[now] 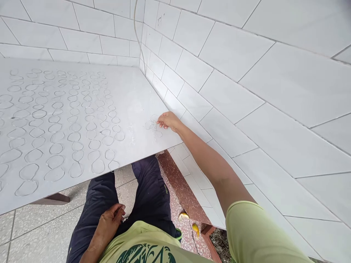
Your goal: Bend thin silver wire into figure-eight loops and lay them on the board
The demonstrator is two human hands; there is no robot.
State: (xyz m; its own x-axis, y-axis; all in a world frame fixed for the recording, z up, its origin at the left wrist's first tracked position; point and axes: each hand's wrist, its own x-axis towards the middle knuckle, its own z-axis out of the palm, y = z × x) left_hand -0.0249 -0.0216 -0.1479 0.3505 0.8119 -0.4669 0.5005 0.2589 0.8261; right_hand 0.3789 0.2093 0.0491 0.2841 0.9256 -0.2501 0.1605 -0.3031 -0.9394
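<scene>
My right hand (168, 121) reaches to the right side of the white tabletop, its fingertips pinched together at a small tangle of thin wire loops (153, 125). Which strand lies between the fingers is too fine to make out clearly. Over my lap, my left hand (109, 221) is held with its fingers curled in and the thumb near them; whatever it may hold is hidden. Rows of thin wire figure-eights (94, 160) lie spread over the left and middle of the table, apart from the tangle.
The white tabletop (137, 95) meets tiled walls (219, 91) behind and at the right. A pale cable (136, 29) hangs in the corner. Below are a brown ledge (181, 186), yellow pieces (195, 229) on the speckled floor, and a table leg (55, 199).
</scene>
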